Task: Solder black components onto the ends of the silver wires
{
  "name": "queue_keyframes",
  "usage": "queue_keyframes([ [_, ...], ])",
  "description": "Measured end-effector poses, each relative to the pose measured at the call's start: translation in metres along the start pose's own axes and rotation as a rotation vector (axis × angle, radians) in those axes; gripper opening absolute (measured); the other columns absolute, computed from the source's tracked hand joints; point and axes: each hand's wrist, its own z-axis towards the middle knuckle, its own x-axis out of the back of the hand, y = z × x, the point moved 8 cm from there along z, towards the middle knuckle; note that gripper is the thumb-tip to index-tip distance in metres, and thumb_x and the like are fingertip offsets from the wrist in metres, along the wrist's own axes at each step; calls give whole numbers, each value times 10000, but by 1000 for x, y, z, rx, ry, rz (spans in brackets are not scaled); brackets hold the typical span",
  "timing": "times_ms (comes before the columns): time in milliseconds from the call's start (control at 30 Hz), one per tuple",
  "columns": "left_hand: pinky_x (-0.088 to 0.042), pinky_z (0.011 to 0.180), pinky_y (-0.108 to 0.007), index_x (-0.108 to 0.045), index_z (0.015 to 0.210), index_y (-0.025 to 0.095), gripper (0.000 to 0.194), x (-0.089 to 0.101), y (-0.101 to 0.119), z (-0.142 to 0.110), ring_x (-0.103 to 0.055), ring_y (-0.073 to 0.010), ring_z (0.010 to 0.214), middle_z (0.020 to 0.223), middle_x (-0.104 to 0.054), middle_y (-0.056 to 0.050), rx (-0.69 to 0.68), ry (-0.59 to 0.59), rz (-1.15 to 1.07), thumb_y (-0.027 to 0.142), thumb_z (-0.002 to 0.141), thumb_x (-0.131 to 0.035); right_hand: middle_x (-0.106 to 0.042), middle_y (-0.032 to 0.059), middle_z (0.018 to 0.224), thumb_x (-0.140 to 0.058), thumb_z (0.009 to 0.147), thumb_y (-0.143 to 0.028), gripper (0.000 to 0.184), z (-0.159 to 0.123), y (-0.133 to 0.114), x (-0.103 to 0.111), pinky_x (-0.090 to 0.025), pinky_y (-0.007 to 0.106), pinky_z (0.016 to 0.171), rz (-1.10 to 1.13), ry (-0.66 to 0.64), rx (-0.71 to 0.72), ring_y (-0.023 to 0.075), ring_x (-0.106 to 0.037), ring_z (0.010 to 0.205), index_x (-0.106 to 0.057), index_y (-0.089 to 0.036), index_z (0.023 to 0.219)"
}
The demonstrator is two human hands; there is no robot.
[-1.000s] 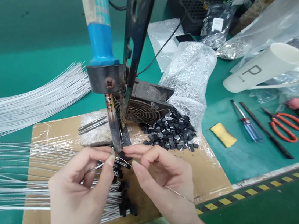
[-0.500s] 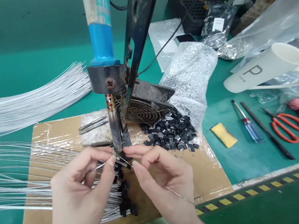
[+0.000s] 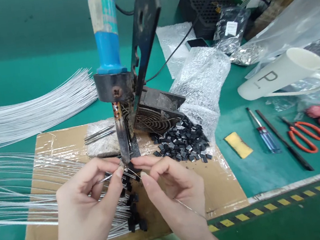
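Observation:
A blue-handled soldering iron (image 3: 110,51) is fixed in a black metal bracket (image 3: 144,30), tip down, between my hands. Just left of the tip, my left hand (image 3: 85,206) is closed in a pinch on a thin grey wire (image 3: 105,178). My right hand (image 3: 175,189) is closed around a fine solder wire (image 3: 134,173), which runs toward the tip and shows again below the palm. Its forefinger reaches close to the tip; whether it presses a small part there is hidden. Beneath the hands lie several wires with black connectors (image 3: 134,215) on their ends.
Loose black connectors (image 3: 184,142) are heaped beside a small fan (image 3: 156,116) on the cardboard (image 3: 217,191). A bundle of white wires (image 3: 34,114) lies left. To the right are a yellow sponge (image 3: 239,145), a screwdriver (image 3: 264,131), orange-handled pliers (image 3: 303,133) and a white mug (image 3: 281,73).
The view has shifted slightly. Both hands keep their pinch at the iron's tip, with almost no visible movement.

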Motion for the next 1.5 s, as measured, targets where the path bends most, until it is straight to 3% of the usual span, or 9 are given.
queue_keyframes([
  [400,-570,600,-71,-799,797,264,67,3,2,-4,-759,-78,670,898,-850,27,-29,0,29,215,836,-775,-881,15,1134,-755,911,-73,231,2,-1,-1,-621,269,963,-16,64,40,182,-835,1076,-679,-254,788],
  [600,-601,626,-88,-791,773,250,54,1,0,0,-787,-102,689,817,-823,25,2,0,-3,212,808,-776,-881,63,1127,-749,912,-93,221,1,-1,0,-634,327,963,-47,61,31,230,-838,1081,-664,-246,776],
  [933,-582,598,-82,-771,744,248,80,1,1,-3,-770,-97,663,779,-796,29,-17,-11,19,200,807,-762,-883,47,1099,-730,909,-74,233,2,-4,0,-638,306,922,-78,62,53,222,-843,1060,-662,-250,772],
  [1133,-605,663,-98,-794,828,262,62,1,-5,-4,-778,-97,738,932,-829,24,-19,-9,14,202,840,-786,-885,60,1086,-744,905,-87,230,2,-6,0,-648,323,891,-102,71,62,239,-847,1043,-661,-248,763],
  [1267,-575,587,-107,-785,793,252,68,1,-1,-4,-747,-95,681,908,-824,18,-22,-19,36,203,838,-773,-884,70,1095,-740,912,-94,223,2,-8,-1,-656,327,881,-108,60,78,242,-847,1036,-662,-247,769],
  [1500,-580,599,-130,-775,801,247,81,2,1,-6,-740,-103,694,899,-822,16,-32,-15,84,224,876,-754,-881,67,1099,-748,911,-88,226,1,-10,0,-657,330,917,-103,62,99,236,-846,1038,-665,-249,776],
])
